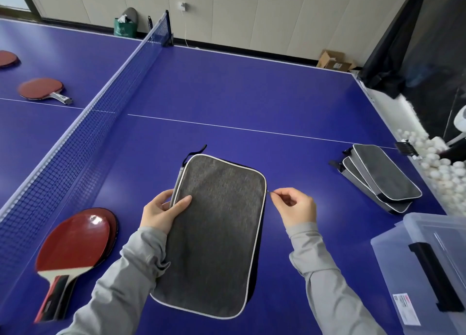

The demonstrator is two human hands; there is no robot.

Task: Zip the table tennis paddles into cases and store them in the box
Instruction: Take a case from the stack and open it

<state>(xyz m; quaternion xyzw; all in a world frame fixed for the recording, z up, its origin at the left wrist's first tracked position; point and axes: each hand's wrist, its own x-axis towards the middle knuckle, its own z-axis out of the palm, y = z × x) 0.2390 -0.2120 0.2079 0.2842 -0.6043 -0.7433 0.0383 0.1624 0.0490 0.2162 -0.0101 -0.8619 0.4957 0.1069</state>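
A grey paddle case (pixel 216 233) with white piping lies flat on the blue table in front of me. My left hand (pixel 164 211) grips its left edge, thumb on top. My right hand (pixel 295 206) pinches the small zipper pull (pixel 270 193) at the case's right edge. Two stacked red paddles (pixel 75 249) lie to the left of the case, handles toward me. A clear plastic box (pixel 428 266) with a black latch stands at the lower right.
A stack of grey cases (pixel 380 180) lies at the right. The net (pixel 100 102) runs along the left; beyond it lie two more red paddles (pixel 41 88), (pixel 7 58). White balls (pixel 443 173) fill a trough off the table's right edge.
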